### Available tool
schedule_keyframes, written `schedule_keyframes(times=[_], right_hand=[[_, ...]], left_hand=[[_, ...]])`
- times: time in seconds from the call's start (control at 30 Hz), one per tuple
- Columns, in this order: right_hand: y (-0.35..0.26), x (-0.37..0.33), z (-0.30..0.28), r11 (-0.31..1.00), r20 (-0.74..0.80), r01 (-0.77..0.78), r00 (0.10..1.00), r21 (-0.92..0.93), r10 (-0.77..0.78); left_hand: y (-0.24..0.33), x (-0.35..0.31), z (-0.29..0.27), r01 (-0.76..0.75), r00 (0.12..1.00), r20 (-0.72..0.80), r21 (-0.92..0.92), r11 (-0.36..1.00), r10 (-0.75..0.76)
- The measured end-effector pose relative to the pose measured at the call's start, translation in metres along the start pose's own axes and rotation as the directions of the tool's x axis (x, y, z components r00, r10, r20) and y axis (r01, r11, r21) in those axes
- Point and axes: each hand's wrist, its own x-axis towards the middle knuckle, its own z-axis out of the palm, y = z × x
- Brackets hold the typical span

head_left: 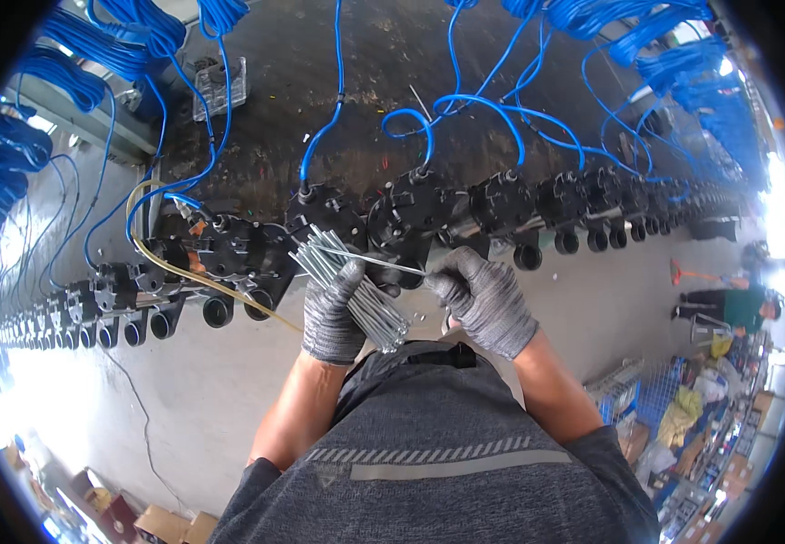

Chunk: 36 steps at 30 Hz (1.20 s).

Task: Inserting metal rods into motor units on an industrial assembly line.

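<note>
My left hand [334,315], in a grey knit glove, is closed round a bundle of thin silvery metal rods [363,296]. The bundle slants from upper left to lower right in front of my body. One single metal rod [382,263] lies across its upper part and sticks out to the right. Its right end is pinched between thumb and fingers of my gloved right hand [483,297]. Just beyond both hands stand black pump-like units [418,207] with round outlets and blue cables [323,136]. Whether the rods have heads or threads is too small to tell.
The black units form a long row along the edge of a dark worktable [275,118]. Coiled blue cables [102,45] hang above. A yellowish hose [198,279] droops at left. A clear plastic box [222,89] lies on the table. Another person [744,308] stands far right, near blue crates [655,390].
</note>
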Motion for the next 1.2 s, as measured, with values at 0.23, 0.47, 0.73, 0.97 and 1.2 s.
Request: schedule_keyframes(times=[0.23,0.47,0.73,0.97,1.2], right_hand=[[0.042,0.057,-0.118,0.878,-0.376,0.333,0.906,0.344,-0.196],[0.079,0.125,-0.12,0.849,-0.266,0.496,0.857,0.184,-0.442],[0.077,0.147,-0.09,0.888,-0.162,0.451,0.886,0.088,-0.434],[0.052,0.144,-0.081,0.85,-0.098,0.448,0.867,-0.279,-0.489],[0.034,0.081,-0.075,0.838,0.132,0.529,0.848,-0.135,-0.514]], left_hand=[[-0.078,0.003,0.051,-0.166,0.953,-0.27,-0.099,0.981,0.134],[-0.1,0.004,0.109,-0.275,0.898,-0.406,-0.217,0.937,0.169],[-0.08,-0.012,0.106,-0.329,0.858,-0.462,-0.162,0.93,0.223],[-0.061,-0.009,0.062,-0.31,0.897,-0.379,-0.172,0.935,0.227],[-0.043,-0.004,0.061,-0.341,0.921,-0.268,-0.198,0.919,0.284]])
